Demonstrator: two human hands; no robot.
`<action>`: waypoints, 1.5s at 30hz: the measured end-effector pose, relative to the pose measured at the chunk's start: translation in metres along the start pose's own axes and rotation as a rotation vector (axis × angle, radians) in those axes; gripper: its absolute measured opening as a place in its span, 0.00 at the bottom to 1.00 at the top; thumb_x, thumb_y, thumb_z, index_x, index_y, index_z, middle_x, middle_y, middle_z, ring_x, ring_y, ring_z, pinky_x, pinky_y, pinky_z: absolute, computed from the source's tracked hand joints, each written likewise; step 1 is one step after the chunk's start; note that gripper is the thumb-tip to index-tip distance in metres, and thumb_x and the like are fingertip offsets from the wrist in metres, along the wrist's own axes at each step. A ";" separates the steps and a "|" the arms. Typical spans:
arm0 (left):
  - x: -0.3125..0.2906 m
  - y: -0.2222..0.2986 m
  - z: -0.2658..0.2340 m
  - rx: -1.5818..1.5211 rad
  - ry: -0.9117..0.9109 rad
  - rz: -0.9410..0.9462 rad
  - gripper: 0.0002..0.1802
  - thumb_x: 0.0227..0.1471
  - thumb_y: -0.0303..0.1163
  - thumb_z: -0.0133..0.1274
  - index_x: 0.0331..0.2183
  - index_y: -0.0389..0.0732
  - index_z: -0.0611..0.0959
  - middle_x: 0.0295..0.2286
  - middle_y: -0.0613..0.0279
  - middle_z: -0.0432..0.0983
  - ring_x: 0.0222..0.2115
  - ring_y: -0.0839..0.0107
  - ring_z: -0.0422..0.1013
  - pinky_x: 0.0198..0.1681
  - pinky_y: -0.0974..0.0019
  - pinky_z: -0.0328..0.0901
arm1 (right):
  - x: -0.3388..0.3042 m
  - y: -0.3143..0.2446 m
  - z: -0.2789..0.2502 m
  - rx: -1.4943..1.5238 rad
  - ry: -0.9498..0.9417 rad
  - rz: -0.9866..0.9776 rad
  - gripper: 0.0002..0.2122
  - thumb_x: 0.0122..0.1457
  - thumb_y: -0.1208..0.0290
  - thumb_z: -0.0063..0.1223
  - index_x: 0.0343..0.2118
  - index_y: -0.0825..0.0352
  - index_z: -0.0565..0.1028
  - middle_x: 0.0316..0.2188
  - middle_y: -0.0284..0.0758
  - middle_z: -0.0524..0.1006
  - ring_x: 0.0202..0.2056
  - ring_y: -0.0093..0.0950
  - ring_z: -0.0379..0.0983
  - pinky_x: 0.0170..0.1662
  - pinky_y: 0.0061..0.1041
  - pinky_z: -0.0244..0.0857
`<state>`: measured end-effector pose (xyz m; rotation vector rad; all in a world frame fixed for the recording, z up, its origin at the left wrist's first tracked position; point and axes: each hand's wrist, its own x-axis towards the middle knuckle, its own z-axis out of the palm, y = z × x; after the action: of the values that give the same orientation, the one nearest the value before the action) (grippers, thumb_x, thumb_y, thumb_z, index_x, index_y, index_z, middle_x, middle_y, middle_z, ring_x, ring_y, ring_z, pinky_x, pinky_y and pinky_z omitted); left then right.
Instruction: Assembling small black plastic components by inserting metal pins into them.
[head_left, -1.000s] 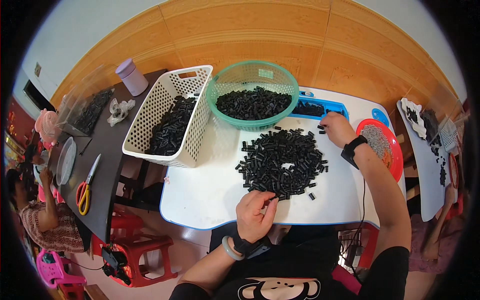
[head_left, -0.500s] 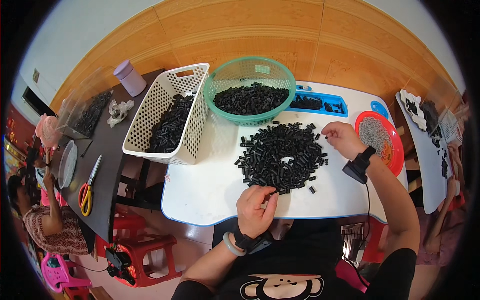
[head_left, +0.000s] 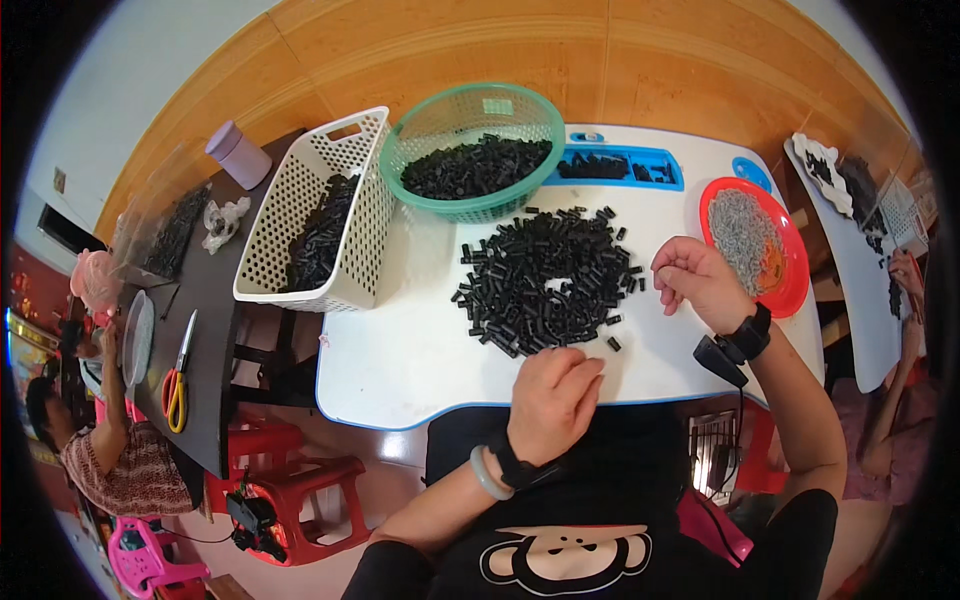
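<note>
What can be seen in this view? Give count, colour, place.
table: one, white, centre
cylinders: many, black, table pile, both baskets
rectangular basket: one, white, left of round basket
round basket: one, green, table's back
tray: one, blue, right of round basket
plate: one, red, table's right
small pieces: many, grey and orange, plate
desk: one, dark, left
scissors: one pair, red-yellow handles, desk
bottle: one, lilac, desk
box: one, transparent, desk
stools: at least two, red, lower left
other people: at least two, left and right
left hand: one, pile's near edge
right hand: one, right of pile
</note>
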<state>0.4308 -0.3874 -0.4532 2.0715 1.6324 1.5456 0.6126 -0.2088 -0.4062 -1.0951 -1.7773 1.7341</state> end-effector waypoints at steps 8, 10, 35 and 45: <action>0.014 0.001 0.033 0.323 -0.183 0.026 0.14 0.41 0.22 0.54 0.35 0.37 0.79 0.33 0.58 0.72 0.31 0.59 0.68 0.34 0.61 0.66 | -0.029 0.007 -0.003 -0.135 -0.079 0.043 0.04 0.57 0.76 0.49 0.35 0.67 0.72 0.22 0.25 0.69 0.21 0.14 0.66 0.22 0.15 0.62; 0.012 -0.001 0.034 0.309 -0.204 0.034 0.13 0.41 0.23 0.54 0.34 0.37 0.79 0.33 0.58 0.72 0.30 0.59 0.68 0.33 0.61 0.66 | -0.034 0.010 -0.006 -0.128 -0.071 0.042 0.04 0.57 0.76 0.49 0.35 0.66 0.72 0.23 0.25 0.69 0.21 0.13 0.65 0.22 0.15 0.62; 0.009 0.044 -0.041 -1.519 0.054 -0.631 0.20 0.45 0.24 0.62 0.39 0.33 0.71 0.27 0.54 0.74 0.19 0.70 0.67 0.26 0.65 0.67 | -0.096 -0.034 0.072 0.099 -0.149 -0.450 0.06 0.52 0.81 0.54 0.34 0.73 0.75 0.29 0.35 0.73 0.28 0.21 0.68 0.31 0.17 0.61; 0.002 0.045 -0.050 -1.682 -0.092 -0.627 0.17 0.52 0.29 0.56 0.44 0.34 0.73 0.30 0.50 0.76 0.20 0.73 0.65 0.28 0.64 0.68 | -0.106 -0.043 0.087 0.236 -0.196 -0.405 0.08 0.54 0.81 0.53 0.37 0.73 0.74 0.30 0.35 0.73 0.28 0.20 0.68 0.31 0.16 0.62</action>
<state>0.4250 -0.4298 -0.4007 0.5946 0.3260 1.4956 0.5997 -0.3417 -0.3526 -0.4431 -1.7033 1.7787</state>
